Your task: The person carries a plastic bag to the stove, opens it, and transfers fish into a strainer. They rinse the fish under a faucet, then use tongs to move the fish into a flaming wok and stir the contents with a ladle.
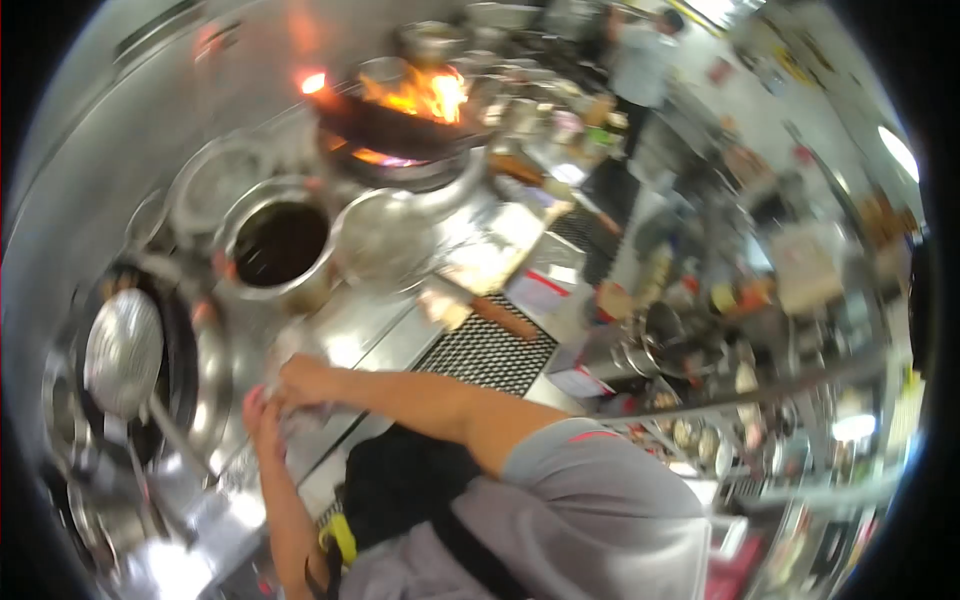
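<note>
My left hand (pixel 264 420) and my right hand (pixel 308 382) are close together over the steel counter at the left of centre. Both look closed around a pale, partly see-through crumpled thing (pixel 300 418), too blurred to name. Just beyond the hands stands a metal pot (pixel 228 268) of dark liquid. A large perforated skimmer (pixel 124 352) lies over a dark wok (pixel 180 345) to the left of my hands.
Flames (pixel 435 95) rise from a dark wok (pixel 385 128) on a burner at the back. A round strainer (pixel 385 240) sits beside the pot. A wooden-handled tool (pixel 505 318) lies over a black grate (pixel 480 355). Another person (pixel 645 65) stands farther back.
</note>
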The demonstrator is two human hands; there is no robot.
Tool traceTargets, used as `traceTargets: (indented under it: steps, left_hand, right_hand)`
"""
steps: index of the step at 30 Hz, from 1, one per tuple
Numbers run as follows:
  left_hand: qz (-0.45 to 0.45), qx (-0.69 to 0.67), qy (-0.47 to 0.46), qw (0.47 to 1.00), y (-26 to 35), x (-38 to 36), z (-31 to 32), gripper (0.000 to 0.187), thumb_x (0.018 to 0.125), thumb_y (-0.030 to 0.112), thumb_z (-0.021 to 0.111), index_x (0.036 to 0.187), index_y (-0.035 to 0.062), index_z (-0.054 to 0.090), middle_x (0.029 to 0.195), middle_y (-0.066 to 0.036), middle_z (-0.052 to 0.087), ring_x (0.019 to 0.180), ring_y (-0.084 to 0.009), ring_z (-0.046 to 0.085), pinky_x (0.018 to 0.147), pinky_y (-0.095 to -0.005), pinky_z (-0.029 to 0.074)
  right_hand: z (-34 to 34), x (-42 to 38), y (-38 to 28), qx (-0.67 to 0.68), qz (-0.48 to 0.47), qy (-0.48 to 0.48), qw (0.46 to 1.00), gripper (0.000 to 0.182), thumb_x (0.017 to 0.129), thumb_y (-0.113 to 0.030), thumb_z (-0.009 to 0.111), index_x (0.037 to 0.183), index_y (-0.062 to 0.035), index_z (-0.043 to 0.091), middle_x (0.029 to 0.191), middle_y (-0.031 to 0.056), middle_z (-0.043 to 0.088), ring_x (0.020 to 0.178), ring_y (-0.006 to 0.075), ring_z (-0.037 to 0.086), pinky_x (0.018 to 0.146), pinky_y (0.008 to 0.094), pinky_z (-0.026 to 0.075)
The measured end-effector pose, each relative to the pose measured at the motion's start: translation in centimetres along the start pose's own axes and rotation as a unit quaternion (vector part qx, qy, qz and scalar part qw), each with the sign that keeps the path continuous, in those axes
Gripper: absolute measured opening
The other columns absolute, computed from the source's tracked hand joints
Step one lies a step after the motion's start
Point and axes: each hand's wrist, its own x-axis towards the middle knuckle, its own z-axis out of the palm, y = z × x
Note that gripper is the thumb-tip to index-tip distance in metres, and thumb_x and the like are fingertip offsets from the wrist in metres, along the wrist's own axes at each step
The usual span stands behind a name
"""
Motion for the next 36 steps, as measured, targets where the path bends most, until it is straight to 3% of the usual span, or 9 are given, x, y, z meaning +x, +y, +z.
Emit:
traceTargets:
  steps: [5,13,17,23,25,28,31,34,36]
  left_hand:
    - [-0.029,-0.021,-0.023,0.999,1.7,-0.5,0.3,0.047,0.082,0.002,0.065,0.124,-0.0013,0.045,0.100,-0.009,0.065,0.087,-0.0145,0.062,0.074,-0.0254,0.049]
    - [-0.011,0.015,-0.119,0.993,2.8,0.1,-1.3,0.035,0.086,0.016,0.064,0.117,0.0049,0.056,0.099,-0.006,0.065,0.088,-0.0143,0.061,0.071,-0.0270,0.050]
    - [-0.010,0.292,-0.089,0.952,5.1,2.3,-1.2,0.030,0.085,0.030,0.065,0.106,0.0088,0.065,0.095,-0.006,0.065,0.079,-0.0167,0.062,0.057,-0.0314,0.053]
    - [-0.167,0.206,-0.125,0.956,6.5,1.4,0.4,0.035,0.092,0.031,0.060,0.112,0.0024,0.060,0.106,-0.010,0.063,0.087,-0.0228,0.064,0.062,-0.0375,0.058]
    - [-0.140,0.168,-0.115,0.969,4.2,2.2,-0.1,0.039,0.082,0.032,0.068,0.101,-0.0015,0.063,0.092,-0.010,0.064,0.078,-0.0181,0.064,0.053,-0.0349,0.054]
    - [-0.117,0.356,-0.219,0.901,5.5,3.2,0.5,0.049,0.075,0.029,0.072,0.107,-0.0056,0.057,0.097,-0.013,0.065,0.082,-0.0174,0.065,0.057,-0.0338,0.054]
    - [0.040,0.464,-0.077,0.882,3.6,2.2,0.6,0.058,0.069,0.027,0.074,0.112,-0.0065,0.053,0.102,-0.016,0.067,0.085,-0.0163,0.067,0.062,-0.0316,0.052]
    - [0.054,0.448,-0.082,0.889,2.4,1.9,-0.2,0.051,0.074,0.025,0.073,0.114,-0.0013,0.054,0.105,-0.016,0.067,0.089,-0.0194,0.067,0.069,-0.0322,0.053]
    - [-0.057,0.145,-0.093,0.983,2.0,-0.5,-0.6,0.044,0.078,0.024,0.072,0.113,0.0025,0.055,0.102,-0.014,0.067,0.088,-0.0194,0.067,0.068,-0.0323,0.053]
  right_hand:
    - [-0.7,-0.2,-2.0,-0.008,0.064,-0.026,0.998,0.026,0.072,-0.029,0.069,0.077,-0.0029,0.072,0.078,0.0224,0.068,0.074,0.0371,0.068,0.068,0.0449,0.054]
    - [-1.1,-0.9,-3.8,-0.057,0.004,-0.075,0.996,0.022,0.074,-0.021,0.067,0.088,-0.0051,0.073,0.093,0.0199,0.069,0.093,0.0343,0.067,0.077,0.0427,0.054]
    - [-0.2,-1.1,-4.3,-0.110,0.001,-0.051,0.993,0.030,0.076,-0.020,0.066,0.101,-0.0035,0.068,0.103,0.0194,0.066,0.096,0.0328,0.066,0.079,0.0416,0.054]
    - [3.0,-2.1,-2.7,-0.103,0.020,0.043,0.994,0.032,0.078,-0.018,0.063,0.104,0.0013,0.060,0.098,0.0178,0.062,0.092,0.0333,0.064,0.081,0.0425,0.052]
    - [3.2,-2.9,-2.7,-0.077,0.032,0.058,0.995,0.029,0.079,-0.018,0.062,0.100,0.0017,0.058,0.095,0.0176,0.060,0.090,0.0340,0.063,0.081,0.0433,0.052]
    - [3.8,-3.3,-1.8,-0.066,0.019,0.071,0.995,0.024,0.080,-0.018,0.062,0.094,0.0004,0.057,0.094,0.0183,0.059,0.090,0.0349,0.062,0.080,0.0441,0.051]
    - [4.3,-3.6,-1.4,-0.035,0.058,0.086,0.994,0.023,0.078,-0.017,0.063,0.092,-0.0007,0.057,0.093,0.0191,0.059,0.089,0.0349,0.062,0.078,0.0455,0.050]
    - [5.0,-3.9,0.2,0.036,0.120,0.114,0.985,0.025,0.078,-0.020,0.064,0.095,-0.0010,0.060,0.093,0.0212,0.063,0.089,0.0354,0.065,0.077,0.0442,0.052]
    - [4.6,-3.9,0.9,0.112,0.156,0.111,0.975,0.030,0.079,-0.022,0.063,0.100,-0.0009,0.061,0.095,0.0226,0.065,0.087,0.0358,0.066,0.076,0.0433,0.052]
